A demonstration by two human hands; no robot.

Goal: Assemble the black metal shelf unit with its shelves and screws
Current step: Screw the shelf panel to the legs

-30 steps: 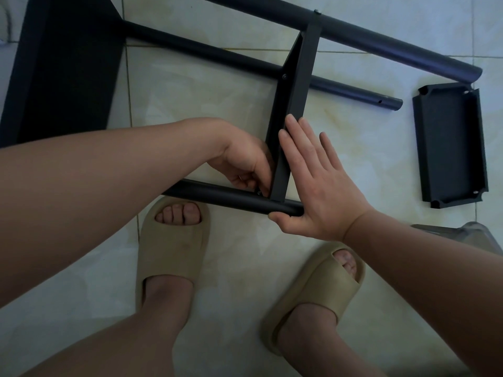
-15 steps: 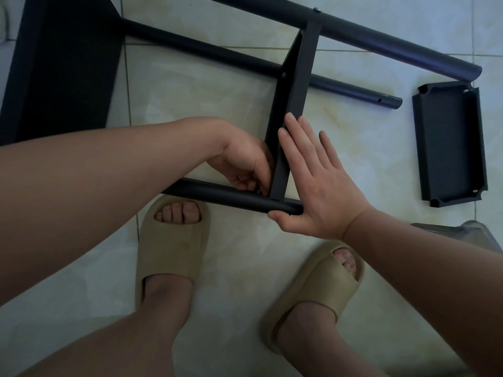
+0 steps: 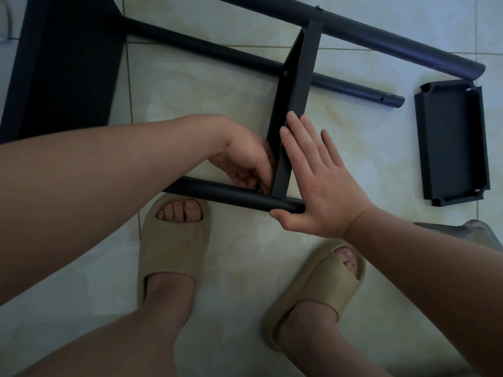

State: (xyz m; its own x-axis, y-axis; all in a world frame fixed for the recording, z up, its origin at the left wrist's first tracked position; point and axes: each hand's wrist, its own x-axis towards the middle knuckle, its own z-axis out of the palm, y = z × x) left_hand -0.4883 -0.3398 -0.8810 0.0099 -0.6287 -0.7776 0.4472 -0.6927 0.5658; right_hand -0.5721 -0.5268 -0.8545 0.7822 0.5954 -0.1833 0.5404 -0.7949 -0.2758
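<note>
The black shelf unit lies on its side on the tiled floor. A narrow black shelf [image 3: 296, 85] stands on edge between its round black poles. My right hand [image 3: 315, 183] presses flat, fingers straight, against the shelf's right face, with its thumb under the end of the near pole [image 3: 231, 195]. My left hand [image 3: 246, 161] reaches in on the shelf's left side, fingers curled and pinching a small screw [image 3: 260, 189] at the corner where the shelf meets the near pole. A larger black shelf panel [image 3: 68, 63] sits at the far left of the frame.
A loose black shelf tray [image 3: 451, 142] lies on the floor at the right. Two more poles [image 3: 381, 42] run across the top. My feet in beige slippers [image 3: 171, 248] stand just below the near pole. A clear plastic object [image 3: 462, 232] shows at the right edge.
</note>
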